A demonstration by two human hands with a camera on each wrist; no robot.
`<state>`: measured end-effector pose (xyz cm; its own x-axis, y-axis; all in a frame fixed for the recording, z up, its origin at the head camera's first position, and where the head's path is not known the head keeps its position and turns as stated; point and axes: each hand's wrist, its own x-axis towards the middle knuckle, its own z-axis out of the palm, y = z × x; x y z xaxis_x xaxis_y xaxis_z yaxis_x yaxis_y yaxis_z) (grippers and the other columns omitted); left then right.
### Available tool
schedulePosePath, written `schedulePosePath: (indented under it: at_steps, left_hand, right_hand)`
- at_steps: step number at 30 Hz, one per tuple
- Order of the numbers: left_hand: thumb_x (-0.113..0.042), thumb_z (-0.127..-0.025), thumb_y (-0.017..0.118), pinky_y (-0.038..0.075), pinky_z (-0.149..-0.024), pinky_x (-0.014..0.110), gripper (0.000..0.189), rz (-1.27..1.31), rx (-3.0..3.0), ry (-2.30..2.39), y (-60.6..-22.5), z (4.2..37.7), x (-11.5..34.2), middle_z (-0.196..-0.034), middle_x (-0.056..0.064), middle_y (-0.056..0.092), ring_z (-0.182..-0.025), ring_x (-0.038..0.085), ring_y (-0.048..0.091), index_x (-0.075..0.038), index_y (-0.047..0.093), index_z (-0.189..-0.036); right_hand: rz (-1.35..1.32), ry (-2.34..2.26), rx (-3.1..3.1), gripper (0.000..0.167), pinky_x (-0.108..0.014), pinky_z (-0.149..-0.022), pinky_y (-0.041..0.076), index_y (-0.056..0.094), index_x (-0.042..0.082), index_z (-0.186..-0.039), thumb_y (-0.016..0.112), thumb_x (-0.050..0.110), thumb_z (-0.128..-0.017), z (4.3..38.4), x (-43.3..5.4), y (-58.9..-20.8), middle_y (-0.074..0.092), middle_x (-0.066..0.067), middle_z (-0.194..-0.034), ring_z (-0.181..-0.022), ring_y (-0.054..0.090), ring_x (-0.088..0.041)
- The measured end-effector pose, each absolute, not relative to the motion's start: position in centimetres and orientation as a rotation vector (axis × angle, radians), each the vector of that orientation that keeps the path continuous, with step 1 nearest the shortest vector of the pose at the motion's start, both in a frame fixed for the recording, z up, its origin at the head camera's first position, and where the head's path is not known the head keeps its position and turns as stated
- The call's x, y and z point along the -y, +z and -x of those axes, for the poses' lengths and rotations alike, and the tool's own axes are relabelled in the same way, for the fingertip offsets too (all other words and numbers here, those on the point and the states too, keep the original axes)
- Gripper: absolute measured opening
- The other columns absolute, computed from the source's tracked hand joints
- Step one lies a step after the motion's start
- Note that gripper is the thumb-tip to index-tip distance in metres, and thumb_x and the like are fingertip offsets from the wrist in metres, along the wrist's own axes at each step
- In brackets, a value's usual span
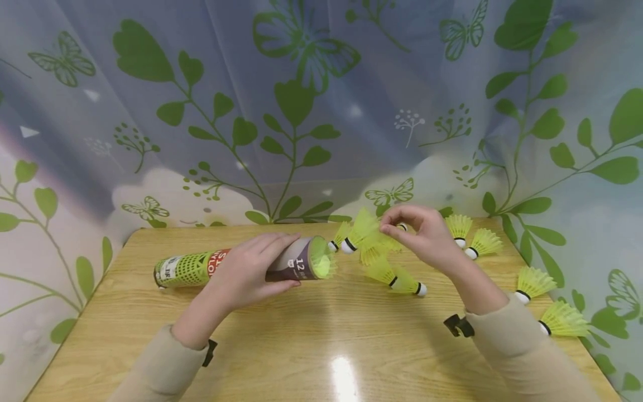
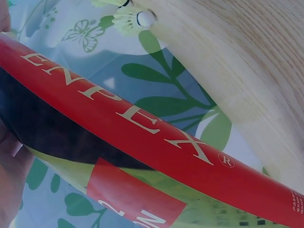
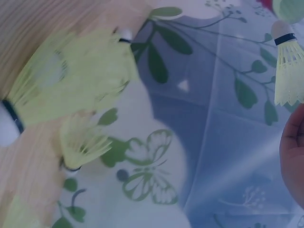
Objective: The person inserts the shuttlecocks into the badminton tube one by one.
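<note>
My left hand (image 1: 246, 273) grips a shuttlecock tube (image 1: 188, 269) that lies sideways, its mouth facing right and raised a little. A yellow skirt shows inside that mouth, so at least one shuttlecock is in the tube. Red "ENPEX" lettering runs along the tube (image 2: 118, 114) in the left wrist view. Thumb and fingertips of my right hand (image 1: 422, 234) pinch a yellow shuttlecock (image 1: 363, 228) by the skirt edge. Its white cork points down-left toward the tube mouth, apart from it. In the right wrist view, this shuttlecock (image 3: 288, 71) sits above the fingers.
Under the right hand lie several loose shuttlecocks (image 1: 409, 285), some overlapping. Two shuttlecocks (image 1: 483, 243) are at the back right. Two more shuttlecocks (image 1: 565, 320) lie along the right edge of the wooden table (image 1: 281, 357). A printed curtain (image 1: 311, 145) hangs behind and beside it.
</note>
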<state>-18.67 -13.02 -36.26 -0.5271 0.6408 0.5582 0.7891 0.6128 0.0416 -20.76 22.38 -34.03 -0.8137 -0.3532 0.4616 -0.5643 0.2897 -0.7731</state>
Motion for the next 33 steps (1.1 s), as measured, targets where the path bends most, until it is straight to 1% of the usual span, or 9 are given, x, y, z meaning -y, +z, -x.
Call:
schedulePosePath:
  at_steps: [2, 7, 13, 15, 18, 21, 25, 28, 33]
  left_hand:
    - [-0.043, -0.075, 0.096, 0.065, -0.095, 0.046, 0.083, 1.125, 2.341, -0.403, -36.2, 18.7, 13.0, -0.128, 0.014, 0.074, -0.113, 0.03, 0.075, -0.005, 0.063, -0.142]
    - [-0.043, -0.074, 0.096, 0.065, -0.094, 0.045, 0.083, 1.121, 2.327, -0.413, -36.2, 18.7, 12.8, -0.128, 0.013, 0.074, -0.113, 0.03, 0.074, -0.006, 0.063, -0.141]
    - [-0.042, -0.073, 0.096, 0.065, -0.093, 0.045, 0.083, 1.12, 2.31, -0.42, -36.1, 18.7, 12.5, -0.128, 0.013, 0.074, -0.113, 0.03, 0.074, -0.006, 0.064, -0.14]
    - [-0.042, -0.073, 0.096, 0.065, -0.094, 0.045, 0.082, 1.121, 2.306, -0.425, -36.1, 18.8, 12.5, -0.128, 0.013, 0.074, -0.113, 0.03, 0.074, -0.006, 0.064, -0.14]
    - [-0.041, -0.074, 0.096, 0.065, -0.094, 0.045, 0.082, 1.125, 2.298, -0.436, -36.0, 18.8, 12.4, -0.128, 0.012, 0.074, -0.113, 0.029, 0.074, -0.006, 0.064, -0.14]
    - [-0.04, -0.074, 0.096, 0.065, -0.093, 0.044, 0.082, 1.127, 2.288, -0.443, -36.0, 18.9, 12.4, -0.127, 0.012, 0.074, -0.112, 0.028, 0.074, -0.006, 0.064, -0.14]
    - [-0.04, -0.074, 0.096, 0.065, -0.092, 0.044, 0.082, 1.129, 2.278, -0.444, -35.9, 18.9, 12.4, -0.127, 0.013, 0.074, -0.112, 0.029, 0.074, -0.005, 0.063, -0.14]
    - [-0.04, -0.074, 0.096, 0.065, -0.092, 0.044, 0.083, 1.128, 2.275, -0.442, -35.9, 18.9, 12.4, -0.127, 0.013, 0.074, -0.112, 0.029, 0.074, -0.005, 0.063, -0.141]
    - [-0.039, -0.073, 0.097, 0.065, -0.092, 0.044, 0.084, 1.128, 2.269, -0.435, -35.9, 18.9, 12.4, -0.127, 0.014, 0.074, -0.111, 0.029, 0.074, -0.004, 0.063, -0.142]
  right_hand:
    - [-0.888, 1.559, 2.323, 0.003, -0.016, -0.091, 0.058, 0.073, -0.005, -0.1, 0.071, -0.002, -0.099, 20.6, -22.0, -33.9, 0.074, 0.007, -0.098, -0.095, 0.068, -0.003]
    - [-0.967, 1.573, 2.276, 0.01, -0.018, -0.088, 0.059, 0.072, -0.005, -0.099, 0.072, 0.005, -0.1, 20.2, -20.8, -33.6, 0.074, -0.006, -0.098, -0.093, 0.067, -0.005]
    - [-1.036, 1.586, 2.224, 0.005, -0.019, -0.089, 0.059, 0.072, -0.004, -0.099, 0.072, 0.001, -0.098, 19.7, -19.0, -33.6, 0.073, -0.011, -0.097, -0.093, 0.067, -0.005]
    - [-1.06, 1.575, 2.207, 0.002, -0.019, -0.088, 0.06, 0.072, -0.004, -0.099, 0.072, -0.005, -0.097, 19.6, -18.5, -33.8, 0.073, -0.013, -0.096, -0.092, 0.066, -0.005]
    - [-1.094, 1.558, 2.186, 0.01, -0.02, -0.086, 0.06, 0.073, -0.002, -0.098, 0.071, -0.011, -0.094, 19.5, -17.7, -34.1, 0.073, -0.015, -0.096, -0.092, 0.066, -0.005]
    - [-1.135, 1.565, 2.156, 0.004, -0.021, -0.085, 0.061, 0.072, -0.004, -0.098, 0.071, -0.007, -0.095, 19.3, -17.1, -34.6, 0.073, -0.014, -0.096, -0.092, 0.066, -0.006]
    - [-1.166, 1.564, 2.134, 0.002, -0.021, -0.082, 0.06, 0.073, -0.003, -0.096, 0.072, -0.005, -0.095, 19.3, -16.5, -35.1, 0.073, -0.015, -0.093, -0.089, 0.065, -0.006]
    - [-1.16, 1.554, 2.145, 0.009, -0.021, -0.081, 0.06, 0.074, -0.001, -0.095, 0.074, -0.009, -0.091, 19.2, -16.1, -35.3, 0.073, -0.014, -0.091, -0.087, 0.065, -0.007]
    - [-1.13, 1.56, 2.17, 0.01, -0.021, -0.08, 0.06, 0.075, 0.001, -0.093, 0.076, -0.009, -0.089, 19.1, -15.5, -35.8, 0.074, -0.012, -0.091, -0.085, 0.064, -0.007]
